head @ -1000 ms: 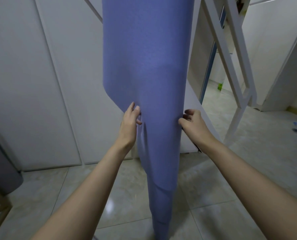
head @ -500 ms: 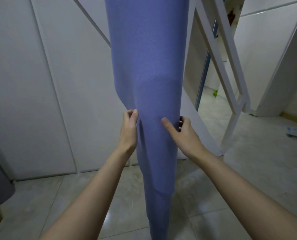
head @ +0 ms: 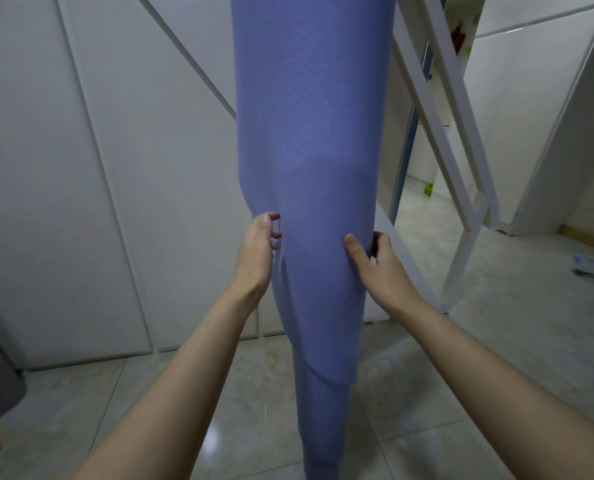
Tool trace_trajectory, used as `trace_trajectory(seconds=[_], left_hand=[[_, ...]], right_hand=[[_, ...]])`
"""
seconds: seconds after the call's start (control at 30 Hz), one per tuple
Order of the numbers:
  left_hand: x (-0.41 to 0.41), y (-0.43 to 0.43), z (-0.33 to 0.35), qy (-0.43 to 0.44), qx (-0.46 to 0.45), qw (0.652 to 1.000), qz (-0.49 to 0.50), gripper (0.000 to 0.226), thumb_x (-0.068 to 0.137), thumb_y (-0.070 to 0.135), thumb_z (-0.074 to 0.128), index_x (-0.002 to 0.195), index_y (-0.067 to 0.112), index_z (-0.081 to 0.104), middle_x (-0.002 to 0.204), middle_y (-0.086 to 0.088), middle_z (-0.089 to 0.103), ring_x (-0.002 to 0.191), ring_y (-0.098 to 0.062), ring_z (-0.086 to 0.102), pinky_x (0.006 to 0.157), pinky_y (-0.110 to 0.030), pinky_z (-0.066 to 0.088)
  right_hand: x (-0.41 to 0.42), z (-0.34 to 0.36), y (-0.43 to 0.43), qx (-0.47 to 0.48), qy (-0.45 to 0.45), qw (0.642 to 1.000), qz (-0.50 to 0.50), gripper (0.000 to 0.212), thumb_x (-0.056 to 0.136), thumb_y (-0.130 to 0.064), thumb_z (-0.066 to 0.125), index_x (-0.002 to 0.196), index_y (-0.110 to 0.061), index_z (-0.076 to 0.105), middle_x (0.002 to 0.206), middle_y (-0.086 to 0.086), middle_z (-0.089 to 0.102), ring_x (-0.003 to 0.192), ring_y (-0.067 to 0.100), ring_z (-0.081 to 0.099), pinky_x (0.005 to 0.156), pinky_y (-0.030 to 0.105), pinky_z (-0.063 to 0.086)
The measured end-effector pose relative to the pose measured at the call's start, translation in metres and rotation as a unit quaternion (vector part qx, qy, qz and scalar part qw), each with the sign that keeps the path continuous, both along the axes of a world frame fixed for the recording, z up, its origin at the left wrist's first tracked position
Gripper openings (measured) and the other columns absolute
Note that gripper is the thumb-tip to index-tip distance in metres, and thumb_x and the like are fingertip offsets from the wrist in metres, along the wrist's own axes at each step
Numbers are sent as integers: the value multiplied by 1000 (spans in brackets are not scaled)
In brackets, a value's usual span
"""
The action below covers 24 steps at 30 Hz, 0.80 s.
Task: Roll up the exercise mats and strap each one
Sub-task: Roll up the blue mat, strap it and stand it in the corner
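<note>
purple mat (head: 309,133) upright, white frame (head: 479,216) behind

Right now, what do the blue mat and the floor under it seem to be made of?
The blue mat looks like soft matte foam or rubber: fine dimpled texture, creasing where the left hand and right hand grip it. The floor looks like glazed tile, perhaps ceramic or stone: glossy reflections, grout lines.
</note>
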State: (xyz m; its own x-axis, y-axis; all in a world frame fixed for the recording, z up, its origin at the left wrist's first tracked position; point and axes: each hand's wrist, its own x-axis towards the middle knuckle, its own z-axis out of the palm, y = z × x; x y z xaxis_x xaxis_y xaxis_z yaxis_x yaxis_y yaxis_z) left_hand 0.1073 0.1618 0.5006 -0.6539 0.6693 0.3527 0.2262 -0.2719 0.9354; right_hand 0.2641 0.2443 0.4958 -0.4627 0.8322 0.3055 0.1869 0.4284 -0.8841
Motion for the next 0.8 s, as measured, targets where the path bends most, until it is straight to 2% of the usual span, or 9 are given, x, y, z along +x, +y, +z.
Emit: trace_trajectory(seconds=[0.1, 0.2, 0.27, 0.37, 0.43, 0.5, 0.6, 0.7, 0.8], left_hand=[[-6, 4, -3, 40, -8, 998, 45, 24, 103, 22, 29, 101, 23, 53, 113, -2, 42, 107, -12, 43, 102, -31, 34], [-6, 9, -6, 2, 11, 1000, 14, 22, 92, 38, 35, 88, 22, 50, 113, -6, 51, 103, -12, 48, 101, -42, 37], [-3, 13, -9, -30, 7, 999, -8, 27, 83, 49, 35, 84, 24, 46, 104, 1, 55, 99, -12, 51, 98, -46, 40], [5, 18, -14, -50, 19, 998, -23, 25, 96, 49, 40, 94, 24, 41, 97, 12, 50, 93, -2, 50, 101, -44, 39], [7, 19, -11, -52, 27, 998, -24, 28, 98, 44, 36, 113, 21, 41, 105, 16, 47, 99, 2, 48, 105, -42, 37], [6, 21, -10, -20, 16, 1000, -17, 44, 98, 49, 30, 131, 22, 40, 120, 15, 44, 117, -6, 44, 110, -45, 32], [8, 24, -14, 14, -13, 1000, 5, 59, 95, 59, 27, 140, 22, 41, 134, 6, 37, 131, -14, 37, 111, -50, 31], [15, 24, -31, 10, -55, 998, 8, 56, 99, 49, 24, 145, 19, 33, 130, 2, 32, 131, -17, 35, 111, -51, 29], [17, 20, -49, 7, -71, 997, -2, 52, 99, 46, 23, 144, 21, 34, 124, 5, 32, 129, -17, 37, 111, -50, 30]], right_hand=[[-1, -4, 5, 53, -20, 998, -28, 97, 62, -84, 36, 129, -16, 50, 125, 3, 44, 114, 18, 48, 103, 40, 41], [-2, -7, 9, 27, 3, 999, -24, 99, 63, -84, 42, 132, -13, 45, 129, 1, 52, 113, 17, 54, 100, 42, 45], [-2, -7, 13, -7, 17, 1000, -12, 86, 69, -73, 47, 128, -11, 40, 127, 2, 53, 114, 19, 55, 99, 45, 46], [-5, -11, 16, -17, 19, 1000, 8, 54, 89, -52, 48, 122, -11, 37, 122, -1, 50, 112, 15, 52, 95, 35, 45], [-7, -12, 18, -25, 20, 999, 23, 43, 94, -48, 44, 119, -15, 33, 116, -7, 47, 112, 13, 48, 95, 30, 41], [-8, -14, 22, -50, 34, 997, 40, 40, 94, -49, 41, 118, -18, 31, 110, -14, 46, 112, 12, 47, 99, 33, 41], [-6, -20, 28, -69, 34, 996, 51, 39, 95, -49, 37, 118, -19, 30, 106, -19, 44, 113, 12, 47, 99, 33, 40], [-3, -35, 27, -66, -1, 997, 39, 40, 95, -51, 33, 117, -18, 29, 105, -17, 43, 109, 13, 47, 94, 32, 40], [2, -49, 25, -97, -24, 994, 40, 49, 90, -58, 32, 118, -18, 29, 112, -10, 44, 110, 13, 47, 96, 33, 40]])
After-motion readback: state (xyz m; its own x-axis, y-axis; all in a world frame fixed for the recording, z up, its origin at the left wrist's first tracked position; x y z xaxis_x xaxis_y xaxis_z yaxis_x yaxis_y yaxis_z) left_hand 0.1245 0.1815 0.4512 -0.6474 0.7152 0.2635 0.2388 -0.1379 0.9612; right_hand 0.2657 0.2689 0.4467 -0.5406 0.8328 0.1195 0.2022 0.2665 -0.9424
